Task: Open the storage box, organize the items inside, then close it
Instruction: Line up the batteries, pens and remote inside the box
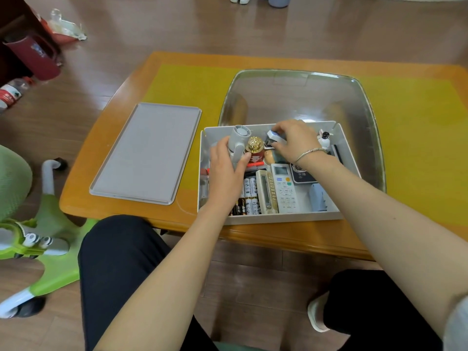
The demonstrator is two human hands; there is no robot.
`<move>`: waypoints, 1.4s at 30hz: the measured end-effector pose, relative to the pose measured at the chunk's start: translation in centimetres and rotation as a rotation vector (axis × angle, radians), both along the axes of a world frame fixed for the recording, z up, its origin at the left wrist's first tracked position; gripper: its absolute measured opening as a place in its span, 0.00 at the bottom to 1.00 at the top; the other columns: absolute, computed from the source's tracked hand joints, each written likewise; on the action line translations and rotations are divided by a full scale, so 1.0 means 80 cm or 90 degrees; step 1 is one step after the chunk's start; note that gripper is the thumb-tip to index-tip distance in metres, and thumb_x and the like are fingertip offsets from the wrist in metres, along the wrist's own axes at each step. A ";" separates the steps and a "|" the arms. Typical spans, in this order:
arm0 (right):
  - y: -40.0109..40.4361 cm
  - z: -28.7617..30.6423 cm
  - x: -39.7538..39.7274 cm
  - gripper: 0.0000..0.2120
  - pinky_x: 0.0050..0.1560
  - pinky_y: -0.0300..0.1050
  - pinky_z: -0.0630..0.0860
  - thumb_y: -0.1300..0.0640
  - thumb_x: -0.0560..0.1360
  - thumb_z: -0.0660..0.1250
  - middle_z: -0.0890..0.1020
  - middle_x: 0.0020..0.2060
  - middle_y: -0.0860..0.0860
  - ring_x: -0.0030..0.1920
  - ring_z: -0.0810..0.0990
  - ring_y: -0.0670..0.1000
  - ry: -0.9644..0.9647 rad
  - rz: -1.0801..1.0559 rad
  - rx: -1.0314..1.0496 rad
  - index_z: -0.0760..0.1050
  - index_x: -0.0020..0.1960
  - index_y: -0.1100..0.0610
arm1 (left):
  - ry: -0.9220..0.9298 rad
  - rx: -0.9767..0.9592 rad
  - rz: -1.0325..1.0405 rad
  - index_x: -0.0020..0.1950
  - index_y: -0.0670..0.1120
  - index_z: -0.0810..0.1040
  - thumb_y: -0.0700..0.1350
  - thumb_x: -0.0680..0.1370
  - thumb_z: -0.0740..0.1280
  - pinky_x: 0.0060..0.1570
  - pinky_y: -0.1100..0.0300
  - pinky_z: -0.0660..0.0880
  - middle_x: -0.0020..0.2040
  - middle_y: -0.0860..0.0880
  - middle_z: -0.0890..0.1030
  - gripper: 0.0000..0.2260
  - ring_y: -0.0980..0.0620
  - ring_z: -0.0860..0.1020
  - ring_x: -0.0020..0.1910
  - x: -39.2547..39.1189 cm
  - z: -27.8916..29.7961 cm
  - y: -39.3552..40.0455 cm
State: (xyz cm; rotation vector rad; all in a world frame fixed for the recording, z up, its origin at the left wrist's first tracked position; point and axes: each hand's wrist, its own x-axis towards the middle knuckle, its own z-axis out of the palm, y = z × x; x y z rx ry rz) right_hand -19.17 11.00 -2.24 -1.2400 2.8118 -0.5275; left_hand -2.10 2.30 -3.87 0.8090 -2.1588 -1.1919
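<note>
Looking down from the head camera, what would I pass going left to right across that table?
Grey lid → left hand gripping a grey handheld fan → gold-capped bottle → right hand holding a small white-blue object → white panda-like figure.

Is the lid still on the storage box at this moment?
No: the grey lid lies flat on the table to the left of the open storage box, in which both hands are working.

The left hand (225, 173) covers part of the batteries (249, 198) — their labels are too small to read. The right hand (295, 143) hides most of a small blue-white object (274, 136) — unidentifiable.
</note>
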 end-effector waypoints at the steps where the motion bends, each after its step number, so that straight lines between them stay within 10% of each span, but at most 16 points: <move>1: -0.001 0.000 -0.002 0.12 0.57 0.51 0.68 0.54 0.74 0.67 0.79 0.54 0.52 0.57 0.73 0.56 0.009 0.001 0.008 0.76 0.58 0.52 | -0.002 0.004 0.001 0.70 0.48 0.65 0.50 0.79 0.65 0.60 0.51 0.74 0.63 0.48 0.69 0.21 0.52 0.71 0.62 0.000 0.000 0.000; 18: 0.012 0.006 0.003 0.09 0.54 0.50 0.67 0.58 0.75 0.65 0.78 0.50 0.53 0.52 0.74 0.55 0.015 0.029 -0.055 0.73 0.55 0.57 | -0.004 0.017 -0.015 0.69 0.46 0.64 0.50 0.79 0.65 0.60 0.54 0.73 0.64 0.47 0.69 0.21 0.52 0.70 0.62 0.000 0.000 -0.001; 25: 0.067 0.038 0.014 0.13 0.37 0.34 0.69 0.55 0.72 0.71 0.76 0.38 0.49 0.35 0.73 0.45 -0.095 -0.025 -0.203 0.73 0.54 0.55 | 0.014 0.053 -0.068 0.66 0.48 0.64 0.51 0.80 0.64 0.47 0.64 0.73 0.55 0.52 0.74 0.18 0.56 0.74 0.53 -0.006 0.000 0.001; 36: 0.121 0.035 0.025 0.09 0.34 0.39 0.68 0.45 0.69 0.73 0.76 0.32 0.45 0.34 0.74 0.44 -0.135 -0.074 0.087 0.76 0.41 0.48 | -0.003 0.075 -0.151 0.59 0.53 0.63 0.54 0.80 0.63 0.36 0.76 0.72 0.48 0.61 0.74 0.13 0.74 0.74 0.46 -0.028 0.003 0.001; 42: 0.108 0.025 0.034 0.11 0.35 0.40 0.69 0.42 0.69 0.71 0.76 0.33 0.45 0.36 0.74 0.46 -0.088 -0.036 0.233 0.76 0.38 0.49 | 0.024 0.076 -0.123 0.60 0.52 0.63 0.55 0.80 0.63 0.40 0.73 0.72 0.48 0.61 0.73 0.14 0.66 0.75 0.47 -0.020 0.003 0.002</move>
